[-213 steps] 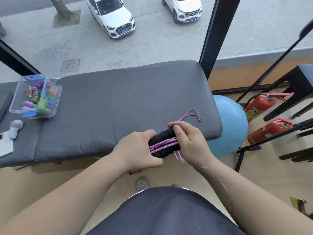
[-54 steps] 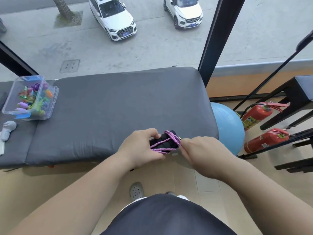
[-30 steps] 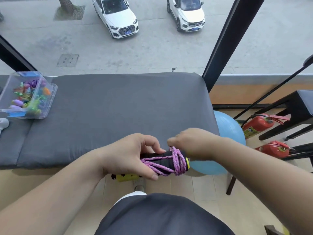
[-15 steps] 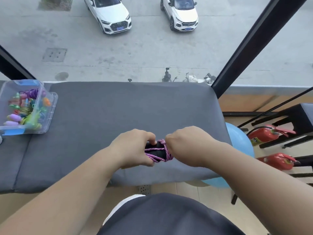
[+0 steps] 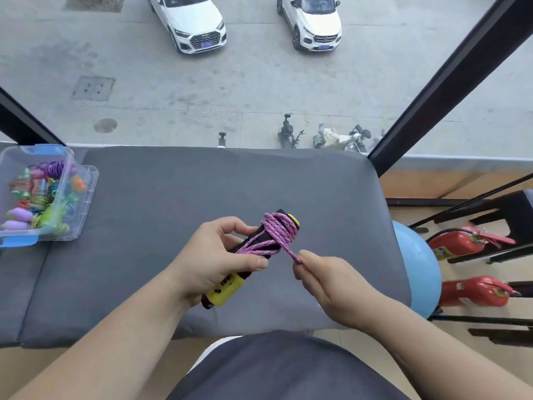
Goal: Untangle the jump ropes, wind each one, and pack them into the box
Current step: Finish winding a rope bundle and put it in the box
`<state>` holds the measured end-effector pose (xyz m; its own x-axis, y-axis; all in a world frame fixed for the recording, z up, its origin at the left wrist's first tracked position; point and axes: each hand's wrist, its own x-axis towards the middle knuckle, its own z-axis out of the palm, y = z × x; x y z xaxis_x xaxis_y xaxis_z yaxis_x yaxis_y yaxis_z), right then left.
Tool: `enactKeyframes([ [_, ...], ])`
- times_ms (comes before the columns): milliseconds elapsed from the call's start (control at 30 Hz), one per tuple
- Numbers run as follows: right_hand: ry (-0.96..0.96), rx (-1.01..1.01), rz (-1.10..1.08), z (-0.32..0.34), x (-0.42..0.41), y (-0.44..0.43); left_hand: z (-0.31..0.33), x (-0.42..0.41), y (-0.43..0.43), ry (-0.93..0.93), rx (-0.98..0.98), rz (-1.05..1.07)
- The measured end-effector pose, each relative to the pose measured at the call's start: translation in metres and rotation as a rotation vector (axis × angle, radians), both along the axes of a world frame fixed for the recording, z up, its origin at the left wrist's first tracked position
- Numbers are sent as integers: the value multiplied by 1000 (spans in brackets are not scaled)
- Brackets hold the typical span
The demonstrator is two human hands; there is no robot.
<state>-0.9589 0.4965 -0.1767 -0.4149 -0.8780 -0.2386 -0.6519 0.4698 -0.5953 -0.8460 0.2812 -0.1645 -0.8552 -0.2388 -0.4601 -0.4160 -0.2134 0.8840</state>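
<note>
Above the near middle of the grey worktop (image 5: 173, 197), the left hand (image 5: 213, 261) grips the black-and-yellow jump rope handles (image 5: 227, 288) wound with pink cord (image 5: 278, 230), the right hand (image 5: 331, 284) pinches the cord's loose end, and the clear box (image 5: 89, 180) sits at the worktop's far left.

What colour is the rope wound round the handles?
Pink-purple with dark flecks: the rope, best seen in the head view.

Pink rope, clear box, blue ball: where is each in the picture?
pink rope (image 5: 278, 230), head view, on the wound coils.
clear box (image 5: 88, 197), head view, on its right wall.
blue ball (image 5: 418, 269), head view, on its visible side.
</note>
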Motion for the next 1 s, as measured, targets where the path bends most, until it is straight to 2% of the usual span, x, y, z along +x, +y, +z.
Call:
enactKeyframes([
  [100, 20, 19, 109, -4, -13, -13, 5, 2, -10, 90, 172, -131],
  [167, 55, 82, 225, -2, -27, -29, 7, 2, -15, 94, 129, -295],
  [333, 275, 470, 570, 8, -61, -74, 6, -5, -23, -39, -224, -565],
  [500, 386, 668, 719, 29, -48, -115, -6, -8, -18, -177, -616, -700],
  [567, 435, 706, 710, 34, -40, -120, -15, -8, -20, -229, -701, -639],
  [700, 544, 645, 622, 47, -17, -111, -30, -3, -25, -233, -603, -402],
  [833, 460, 548, 409, 37, 0, -83, -38, -4, -15, -227, -571, -240],
  [1000, 409, 377, 126, 26, 3, -55, -40, -8, -15, -147, -307, 34],
])
